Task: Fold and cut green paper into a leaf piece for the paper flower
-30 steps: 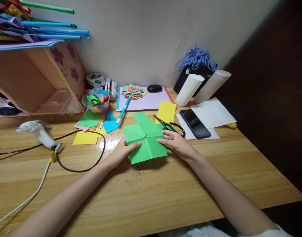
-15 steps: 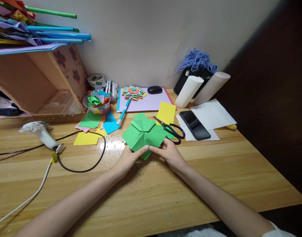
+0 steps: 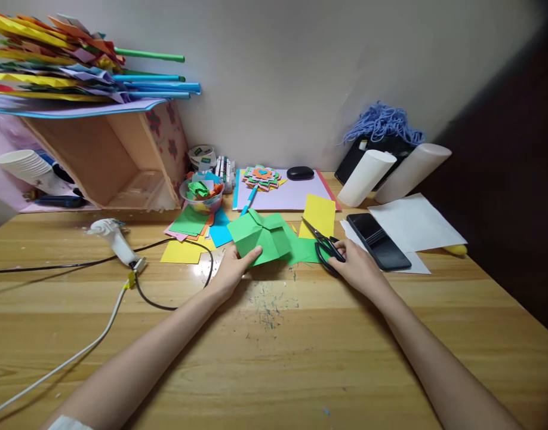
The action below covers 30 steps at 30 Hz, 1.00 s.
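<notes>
Folded green paper [image 3: 262, 237]: lies flat toward the far middle of the surface [image 3: 274, 358], flaps folded in to its centre.
Left hand [image 3: 233, 272]: at the paper's 7 o'clock; grip pinched on its near edge, thumb on top.
Right hand [image 3: 357, 269]: at the paper's 4 o'clock; grip closed on the black handles of the scissors [image 3: 323, 243], blades pointing to 11 o'clock.
Containers: clear bowl [image 3: 202, 208] at the paper's 10 o'clock, full of crumpled coloured paper scraps; wooden box [image 3: 95, 155] on its side at 9 o'clock, coloured sheets and rolled tubes piled on top.
Counts: one pair of scissors, one phone [image 3: 378, 240], one glue gun [image 3: 115, 239], two white paper rolls [image 3: 366, 178], one stack of paper cups [image 3: 23, 167], one layered paper flower [image 3: 261, 177].
Surface: light wooden planks, tiny clippings just before the paper.
Room: plain pale wall [image 3: 278, 89] at 12 o'clock, dark at 3 o'clock.
</notes>
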{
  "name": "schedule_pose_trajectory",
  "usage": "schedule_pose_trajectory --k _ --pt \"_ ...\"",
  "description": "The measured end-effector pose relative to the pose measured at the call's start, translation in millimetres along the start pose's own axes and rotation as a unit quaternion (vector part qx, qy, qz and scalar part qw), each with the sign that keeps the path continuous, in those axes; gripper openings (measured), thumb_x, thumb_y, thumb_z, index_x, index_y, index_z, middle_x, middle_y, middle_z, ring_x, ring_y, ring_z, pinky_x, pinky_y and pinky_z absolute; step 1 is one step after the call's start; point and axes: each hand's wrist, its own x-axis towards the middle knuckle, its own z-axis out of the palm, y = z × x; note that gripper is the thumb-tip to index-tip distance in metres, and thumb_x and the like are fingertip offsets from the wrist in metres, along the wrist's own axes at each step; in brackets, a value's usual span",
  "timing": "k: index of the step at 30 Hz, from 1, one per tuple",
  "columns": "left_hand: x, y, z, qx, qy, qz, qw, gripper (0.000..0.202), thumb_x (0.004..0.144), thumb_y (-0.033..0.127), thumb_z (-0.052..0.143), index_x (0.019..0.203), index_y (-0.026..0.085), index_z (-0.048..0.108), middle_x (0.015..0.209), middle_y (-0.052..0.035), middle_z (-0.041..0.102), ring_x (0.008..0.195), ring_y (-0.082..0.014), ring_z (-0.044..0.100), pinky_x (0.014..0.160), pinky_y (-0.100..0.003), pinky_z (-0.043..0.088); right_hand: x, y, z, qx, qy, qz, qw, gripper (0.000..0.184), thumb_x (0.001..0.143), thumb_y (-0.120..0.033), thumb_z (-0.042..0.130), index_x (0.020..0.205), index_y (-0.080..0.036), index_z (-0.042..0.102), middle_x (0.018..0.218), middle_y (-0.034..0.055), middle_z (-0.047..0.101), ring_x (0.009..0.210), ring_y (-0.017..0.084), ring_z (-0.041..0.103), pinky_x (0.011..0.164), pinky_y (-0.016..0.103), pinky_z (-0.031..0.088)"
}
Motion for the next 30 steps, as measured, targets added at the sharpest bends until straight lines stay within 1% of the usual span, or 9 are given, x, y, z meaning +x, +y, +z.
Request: schedule_pose_trajectory --k 3,5,7,10,13,18,22,24,30 --pt "3 -2 -2.8 -0.02 0.014 0.005 1.0 0.044 0.07 0.04 0.065 0.104 0.012 0.06 0.11 -0.0131 0.063 0.107 -0.0261 0.055 0.091 -0.038 0.043 -4 -13 -7 0.198 -0.062 0.072 0.976 0.019 0.067 -0.036 0.057 0.071 -0.021 0.048 0.059 -0.0009 0.051 0.051 0.017 0.051 0.052 0.031 0.042" --pt "5 -5 -3.4 -0.043 0.03 0.006 0.999 0.042 0.07 0.04 0.065 0.102 0.012 0.061 0.111 -0.0125 0.063 0.107 -0.0254 0.055 0.091 -0.037 0.043 -12 -24 -11 0.394 -0.145 0.074 0.905 0.025 0.069 -0.042 0.059 0.075 -0.021 0.045 0.055 -0.0056 0.042 0.043 0.011 0.044 0.046 0.026 0.04" --pt "7 -7 -3.6 -0.059 0.048 0.0 0.997 0.04 0.07 0.04 0.065 0.099 0.013 0.061 0.109 -0.0113 0.064 0.106 -0.0245 0.056 0.091 -0.036 0.043 -22 -33 -11 0.515 -0.259 0.055 0.816 0.035 0.071 -0.054 0.057 0.079 -0.021 0.048 0.058 -0.0057 0.041 0.044 0.009 0.042 0.047 0.025 0.042" --pt "8 -9 -3.3 -0.072 0.073 -0.009 0.995 0.04 0.068 0.041 0.066 0.097 0.014 0.062 0.101 -0.0094 0.067 0.101 -0.0233 0.058 0.089 -0.034 0.045 -39 -45 -5 0.567 -0.443 0.029 0.694 0.06 0.056 -0.077 0.051 0.078 -0.021 0.049 0.056 -0.0047 0.044 0.046 0.009 0.043 0.051 0.028 0.047" --pt "7 -9 -2.4 -0.079 0.09 0.002 0.993 0.042 0.068 0.042 0.067 0.097 0.014 0.062 0.102 -0.0097 0.066 0.101 -0.0234 0.058 0.091 -0.035 0.044 -51 -53 2 0.566 -0.529 0.046 0.63 0.077 0.047 -0.087 0.039 0.082 -0.019 0.051 0.06 -0.0024 0.047 0.049 0.011 0.045 0.062 0.038 0.05" --pt "8 -13 -2.2 -0.076 0.092 0.017 0.993 0.038 0.071 0.039 0.065 0.1 0.016 0.061 0.11 -0.0082 0.063 0.101 -0.0213 0.057 0.087 -0.032 0.045 -55 -55 12 0.553 -0.568 0.045 0.608 0.082 0.05 -0.088 0.03 0.083 -0.017 0.052 0.056 -0.0028 0.047 0.044 0.009 0.044 0.062 0.039 0.051" --pt "10 -15 -3.1 -0.054 0.125 0.005 0.991 0.032 0.068 0.041 0.066 0.086 0.015 0.062 0.082 -0.0042 0.067 0.074 -0.0164 0.06 0.072 -0.029 0.049 -55 -46 26 0.569 -0.58 0.018 0.583 0.082 0.057 -0.087 0.021 0.082 -0.014 0.049 0.053 -0.0032 0.048 0.038 0.008 0.043 0.052 0.036 0.052" --pt "10 -14 -2.9 -0.042 0.126 0.002 0.991 0.033 0.067 0.041 0.067 0.084 0.014 0.062 0.078 -0.0045 0.066 0.069 -0.016 0.059 0.068 -0.029 0.049 -56 -44 30 0.582 -0.575 0.008 0.575 0.081 0.059 -0.086 0.018 0.081 -0.014 0.048 0.053 -0.003 0.048 0.037 0.008 0.043 0.049 0.036 0.052" --pt "9 -13 -1.1 -0.013 0.095 0.034 0.995 0.039 0.071 0.038 0.064 0.1 0.013 0.061 0.101 -0.0108 0.066 0.09 -0.0212 0.06 0.077 -0.03 0.046 -59 -48 31 0.594 -0.56 0.011 0.578 0.075 0.062 -0.084 0.019 0.077 -0.015 0.045 0.053 -0.0036 0.048 0.037 0.007 0.044 0.046 0.033 0.053"
